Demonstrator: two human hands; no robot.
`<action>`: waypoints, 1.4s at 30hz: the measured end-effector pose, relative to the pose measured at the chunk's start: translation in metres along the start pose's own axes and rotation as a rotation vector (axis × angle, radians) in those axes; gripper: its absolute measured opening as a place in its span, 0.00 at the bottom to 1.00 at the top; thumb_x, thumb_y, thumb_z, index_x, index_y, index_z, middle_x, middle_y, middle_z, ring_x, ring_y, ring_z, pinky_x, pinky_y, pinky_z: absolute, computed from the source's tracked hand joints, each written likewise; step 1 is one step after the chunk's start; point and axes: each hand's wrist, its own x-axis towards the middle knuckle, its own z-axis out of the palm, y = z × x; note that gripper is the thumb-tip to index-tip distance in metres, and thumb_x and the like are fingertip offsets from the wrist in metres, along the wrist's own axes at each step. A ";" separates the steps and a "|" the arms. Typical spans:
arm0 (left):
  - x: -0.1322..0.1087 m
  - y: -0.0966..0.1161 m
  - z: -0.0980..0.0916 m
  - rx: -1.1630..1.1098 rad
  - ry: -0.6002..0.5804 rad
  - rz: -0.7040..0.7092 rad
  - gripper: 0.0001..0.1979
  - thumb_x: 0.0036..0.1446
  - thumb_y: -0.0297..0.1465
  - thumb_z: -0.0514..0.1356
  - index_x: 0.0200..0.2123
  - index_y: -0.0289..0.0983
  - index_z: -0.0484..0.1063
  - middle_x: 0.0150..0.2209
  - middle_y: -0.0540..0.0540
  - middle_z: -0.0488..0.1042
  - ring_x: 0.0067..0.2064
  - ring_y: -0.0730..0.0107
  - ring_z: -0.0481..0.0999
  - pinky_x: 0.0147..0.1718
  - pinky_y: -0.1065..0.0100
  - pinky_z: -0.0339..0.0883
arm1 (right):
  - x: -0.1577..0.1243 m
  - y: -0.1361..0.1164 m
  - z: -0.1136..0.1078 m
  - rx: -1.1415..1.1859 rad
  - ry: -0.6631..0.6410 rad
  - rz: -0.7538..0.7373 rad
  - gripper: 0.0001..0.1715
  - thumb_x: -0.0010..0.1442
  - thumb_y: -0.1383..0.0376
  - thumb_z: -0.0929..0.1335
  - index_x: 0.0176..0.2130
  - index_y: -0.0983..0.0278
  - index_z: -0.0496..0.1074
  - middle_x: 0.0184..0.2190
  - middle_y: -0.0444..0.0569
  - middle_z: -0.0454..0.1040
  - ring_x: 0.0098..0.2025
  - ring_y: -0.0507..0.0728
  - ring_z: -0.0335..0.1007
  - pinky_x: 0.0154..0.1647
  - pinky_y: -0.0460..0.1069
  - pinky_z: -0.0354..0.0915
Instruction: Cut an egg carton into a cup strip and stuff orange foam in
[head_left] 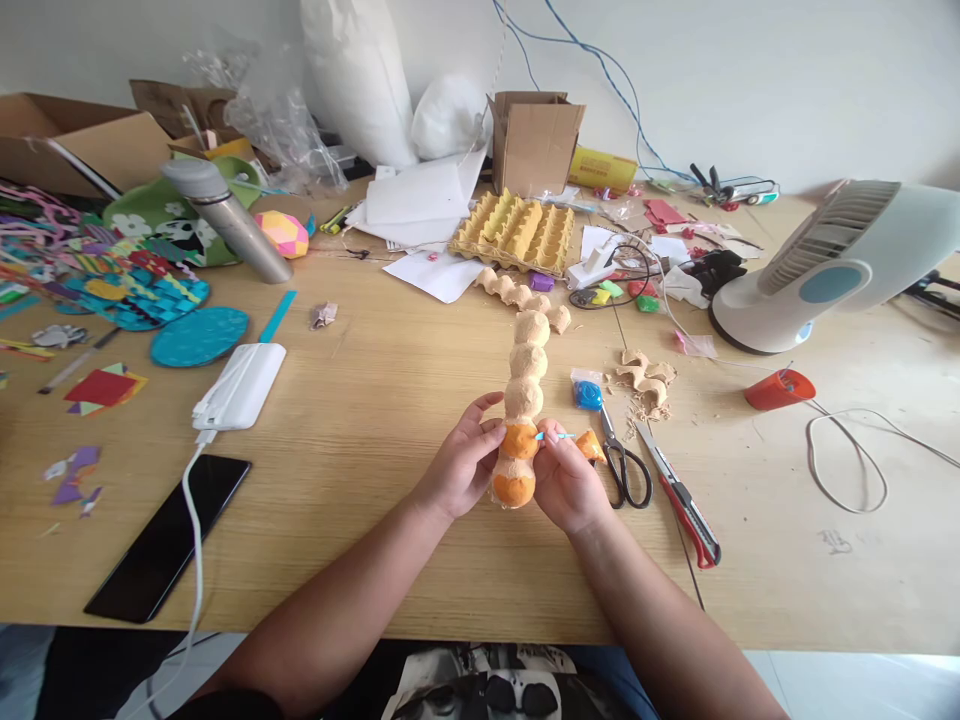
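A strip of egg carton cups (527,362) runs away from me over the table, its two nearest cups partly covered in orange. My left hand (466,458) grips the strip's left side, thumb on the upper orange cup. In my right hand (568,474), at the strip's right side, a thin blue tool (553,436) is pinched, its tip against that orange cup. An orange piece (590,446) lies just right of this hand, beside black-handled scissors (627,470). A blue packet (588,393) is behind them.
A red utility knife (690,515), carton scraps (645,382), an orange cup (780,389) and a white fan (817,265) stand or lie right. Yellow egg trays (516,232) are behind. Left are a power bank (241,386), phone (169,540) and steel bottle (229,220).
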 end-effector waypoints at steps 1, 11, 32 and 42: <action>0.000 0.001 -0.001 0.002 -0.011 -0.009 0.32 0.58 0.36 0.74 0.61 0.42 0.66 0.39 0.47 0.83 0.38 0.66 0.82 0.37 0.66 0.71 | 0.000 -0.001 0.000 0.003 0.004 -0.003 0.17 0.56 0.56 0.82 0.33 0.58 0.74 0.32 0.41 0.76 0.34 0.54 0.71 0.37 0.48 0.68; 0.002 0.002 0.000 -0.047 -0.021 -0.010 0.25 0.61 0.35 0.72 0.60 0.40 0.71 0.39 0.47 0.83 0.38 0.68 0.82 0.38 0.69 0.73 | -0.003 -0.003 0.005 -0.030 0.015 -0.023 0.20 0.55 0.54 0.82 0.34 0.58 0.72 0.33 0.42 0.77 0.34 0.54 0.72 0.37 0.49 0.68; -0.001 0.009 0.004 -0.132 -0.026 -0.043 0.17 0.66 0.35 0.66 0.56 0.42 0.73 0.42 0.46 0.80 0.37 0.67 0.80 0.36 0.65 0.75 | -0.009 -0.005 0.009 -0.477 -0.004 -0.254 0.18 0.58 0.53 0.81 0.34 0.58 0.75 0.35 0.45 0.77 0.39 0.56 0.71 0.45 0.53 0.67; -0.002 0.005 0.004 -0.088 -0.022 -0.030 0.20 0.65 0.36 0.68 0.57 0.41 0.71 0.42 0.45 0.81 0.37 0.66 0.81 0.36 0.65 0.74 | -0.009 -0.004 0.011 -0.506 0.041 -0.304 0.16 0.59 0.55 0.81 0.33 0.59 0.75 0.33 0.44 0.78 0.34 0.55 0.72 0.39 0.51 0.67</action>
